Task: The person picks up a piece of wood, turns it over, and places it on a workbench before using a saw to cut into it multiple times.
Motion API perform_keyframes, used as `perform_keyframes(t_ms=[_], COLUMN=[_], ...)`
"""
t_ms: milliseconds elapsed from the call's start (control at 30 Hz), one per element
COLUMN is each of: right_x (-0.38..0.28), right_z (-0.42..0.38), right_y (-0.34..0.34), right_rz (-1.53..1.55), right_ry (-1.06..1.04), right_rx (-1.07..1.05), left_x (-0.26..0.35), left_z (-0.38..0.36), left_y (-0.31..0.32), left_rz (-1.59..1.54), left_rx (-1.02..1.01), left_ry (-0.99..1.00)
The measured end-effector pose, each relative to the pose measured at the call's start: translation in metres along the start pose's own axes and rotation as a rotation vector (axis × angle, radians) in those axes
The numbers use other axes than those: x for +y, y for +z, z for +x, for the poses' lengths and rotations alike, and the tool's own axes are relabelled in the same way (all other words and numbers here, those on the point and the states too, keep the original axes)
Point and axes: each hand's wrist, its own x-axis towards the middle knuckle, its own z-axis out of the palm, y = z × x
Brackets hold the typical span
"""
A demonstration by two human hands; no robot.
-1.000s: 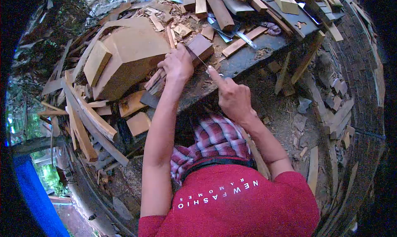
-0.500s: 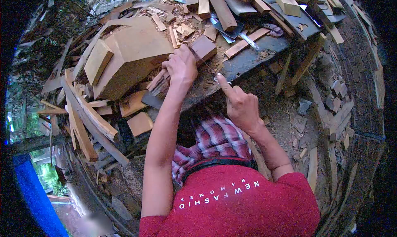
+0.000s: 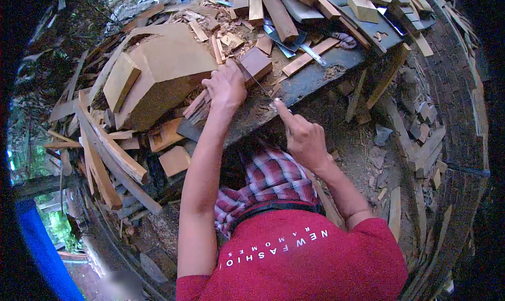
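Observation:
A reddish-brown wooden block (image 3: 257,63) lies on the dark bench. My left hand (image 3: 226,85) is closed at its left end, the fingers curled down; what lies beneath them is partly hidden. Across the block's near side runs a thin, dark hand saw (image 3: 258,82), seen almost edge-on. My right hand (image 3: 304,133) grips the saw at its near end, just off the bench edge. Its index finger is stretched along the saw, and the handle is hidden inside the hand.
A large angular timber piece (image 3: 171,64) sits left of my left hand. Beyond the block are wood chips (image 3: 231,39), a flat wooden strip (image 3: 310,56) and a metal tool (image 3: 314,54). Offcuts (image 3: 363,9) pile at the back; long slats (image 3: 113,138) lean at left.
The view has shifted slightly. More of the blade shows between my hands, and my right hand sits a little lower. My left hand stays at the block.

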Motion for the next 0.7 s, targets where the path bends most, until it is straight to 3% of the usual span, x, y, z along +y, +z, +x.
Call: perform_keyframes(t_ms=[333, 533, 700], right_x=[0.0, 0.004, 0.007], right_z=[0.056, -0.003, 0.029], right_y=[0.023, 0.002, 0.015], right_rz=[0.021, -0.001, 0.011], right_ry=[-0.09, -0.007, -0.062], right_rx=[0.128, 0.029, 0.081], left_x=[-0.003, -0.003, -0.003], left_z=[-0.002, -0.001, -0.005], left_y=[-0.001, -0.001, 0.0], left_rz=[-0.026, -0.042, -0.082], left_rx=[0.003, 0.007, 0.019], left_ry=[0.018, 0.001, 0.016])
